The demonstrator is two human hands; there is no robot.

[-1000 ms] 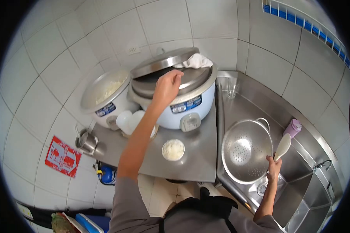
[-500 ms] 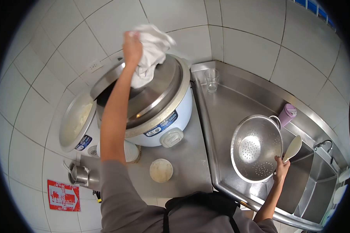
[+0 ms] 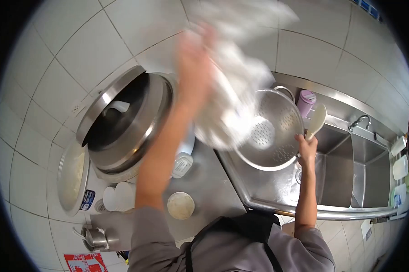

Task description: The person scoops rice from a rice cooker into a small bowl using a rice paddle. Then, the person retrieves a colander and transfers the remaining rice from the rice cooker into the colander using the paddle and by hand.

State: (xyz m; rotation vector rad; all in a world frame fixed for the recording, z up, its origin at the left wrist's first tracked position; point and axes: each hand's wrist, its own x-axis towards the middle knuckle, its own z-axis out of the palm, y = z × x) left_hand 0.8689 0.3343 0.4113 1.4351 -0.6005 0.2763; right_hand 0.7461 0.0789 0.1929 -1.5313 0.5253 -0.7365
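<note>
My left hand, smeared by motion, grips a white cloth that swings in the air right of the large rice cooker. The cooker's steel lid sits on top, with a white handle showing at its dark part. My right hand is closed around the handle of a pale rice paddle and the rim of a steel colander. The colander is tilted over the sink counter, and the cloth covers part of its left side.
A second cooker with white rice stands left. A small round tub sits on the steel table near me. White containers, a steel pot, a purple tumbler, sink basins and a faucet surround the workspace.
My left hand has swung the cloth rightward, off the cooker lid and towards the colander. The view has shifted too. My right hand still holds the colander and paddle.
</note>
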